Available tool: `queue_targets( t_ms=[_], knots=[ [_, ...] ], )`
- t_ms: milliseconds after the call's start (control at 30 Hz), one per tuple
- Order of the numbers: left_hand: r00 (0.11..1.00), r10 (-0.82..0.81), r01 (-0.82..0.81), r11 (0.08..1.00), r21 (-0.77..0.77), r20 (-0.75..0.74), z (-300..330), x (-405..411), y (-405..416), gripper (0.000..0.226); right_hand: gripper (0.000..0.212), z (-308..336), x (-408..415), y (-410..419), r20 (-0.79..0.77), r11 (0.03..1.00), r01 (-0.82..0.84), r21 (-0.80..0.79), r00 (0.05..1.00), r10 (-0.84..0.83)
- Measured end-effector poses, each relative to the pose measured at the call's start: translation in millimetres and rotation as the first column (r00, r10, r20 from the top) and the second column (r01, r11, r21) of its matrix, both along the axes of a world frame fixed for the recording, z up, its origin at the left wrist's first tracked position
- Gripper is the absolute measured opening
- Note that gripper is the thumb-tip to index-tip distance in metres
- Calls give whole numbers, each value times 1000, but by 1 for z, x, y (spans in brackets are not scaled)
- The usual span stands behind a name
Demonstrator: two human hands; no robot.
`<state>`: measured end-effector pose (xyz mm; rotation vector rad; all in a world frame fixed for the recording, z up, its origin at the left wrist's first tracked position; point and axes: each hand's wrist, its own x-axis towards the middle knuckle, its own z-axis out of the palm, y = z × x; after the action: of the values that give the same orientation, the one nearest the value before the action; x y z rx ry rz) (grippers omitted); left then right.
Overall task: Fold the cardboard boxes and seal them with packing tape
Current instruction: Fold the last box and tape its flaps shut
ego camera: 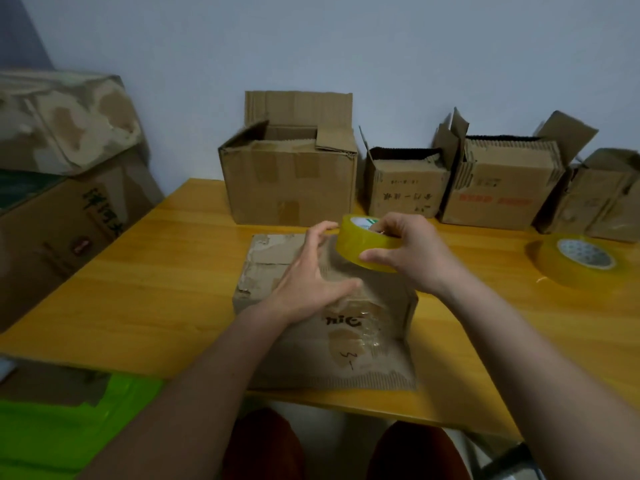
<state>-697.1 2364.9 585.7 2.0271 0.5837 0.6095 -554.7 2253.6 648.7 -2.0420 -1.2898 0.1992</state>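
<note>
My right hand (412, 251) grips the roll of yellow tape (367, 244), thumb on the outer side and fingers curled into the core, holding it above the far edge of the closed cardboard box (277, 268). This box sits in the middle of the wooden bench (156, 289). My left hand (315, 278) lies on the top of the box with fingers spread and nearly straight (pressing the clear tape strip). Open boxes (291, 178) stand along the wall, and a second tape roll (581, 259) lies at the right.
</note>
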Motion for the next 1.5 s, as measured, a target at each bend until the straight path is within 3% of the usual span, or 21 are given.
queue_targets(
  t_ms=[100,167,333,533,700,833,933,1033,1167,1400,1500],
  knots=[
    [995,-25,37,992,-123,95,2,-2,3,38,42,-5,-9,15,83,994,78,-78,994,-71],
    [994,62,-44,983,-179,95,5,-1,4,26,40,-9,-13,22,116,990,106,-98,989,-94],
    [992,126,-118,973,-201,26,6,-2,7,45,37,-14,-17,28,116,994,106,-39,988,-101],
    [988,113,-78,950,-301,102,8,0,10,16,41,-19,-16,27,138,995,100,-24,986,-96],
    [983,139,-75,906,-417,124,5,1,15,7,42,-25,-19,27,150,994,112,-8,983,-110],
    [981,139,-39,825,-564,134,9,2,15,26,42,-28,-20,25,179,991,130,11,975,-130],
    [977,188,-92,791,-605,97,14,5,16,25,40,-31,-22,24,206,991,131,9,970,-130],
    [977,212,-150,781,-607,31,18,8,17,19,38,-33,-22,21,238,991,132,24,962,-134],
    [987,159,-112,781,-614,22,19,9,17,12,35,-35,-20,19,277,992,122,38,952,-127],
    [938,255,-157,917,-367,236,1,10,10,17,48,-36,-21,25,298,989,145,7,944,-140],
    [909,273,-151,920,-363,314,-2,9,7,19,49,-35,-22,30,345,989,146,-7,929,-135]
  ],
)
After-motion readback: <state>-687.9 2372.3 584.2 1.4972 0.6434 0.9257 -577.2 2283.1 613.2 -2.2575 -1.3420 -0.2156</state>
